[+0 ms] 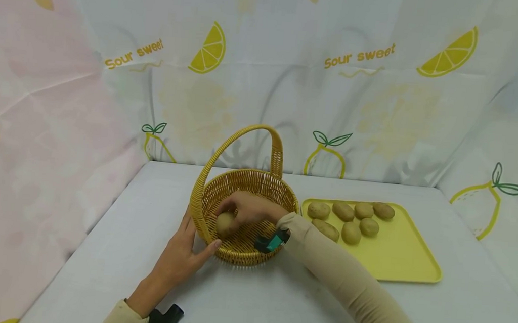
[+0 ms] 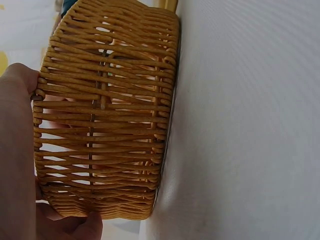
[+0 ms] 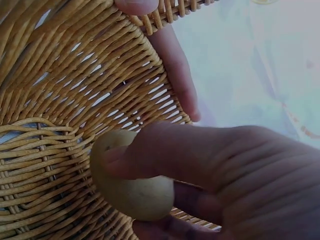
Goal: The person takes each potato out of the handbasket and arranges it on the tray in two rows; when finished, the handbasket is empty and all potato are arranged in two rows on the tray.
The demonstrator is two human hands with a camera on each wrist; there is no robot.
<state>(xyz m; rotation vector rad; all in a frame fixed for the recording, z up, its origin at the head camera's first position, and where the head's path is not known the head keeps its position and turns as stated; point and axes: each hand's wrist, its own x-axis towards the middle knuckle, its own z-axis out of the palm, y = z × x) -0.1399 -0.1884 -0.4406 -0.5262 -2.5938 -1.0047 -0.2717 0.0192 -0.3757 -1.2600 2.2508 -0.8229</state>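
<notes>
A tan wicker basket with a tall arched handle stands on the white table. Inside it, my right hand pinches a potato between thumb and fingers, low beside the basket's left wall. My left hand holds the basket's left side, its thumb near the front rim and its fingers spread along the outer wall. The left wrist view shows the woven side between that hand's thumb and fingertips. No other potato shows inside the basket, though my right hand and forearm cover part of it.
Right of the basket lies a yellow tray with several potatoes toward its left and back. My right forearm passes over the tray's front left corner. A lemon-print cloth hangs behind the table.
</notes>
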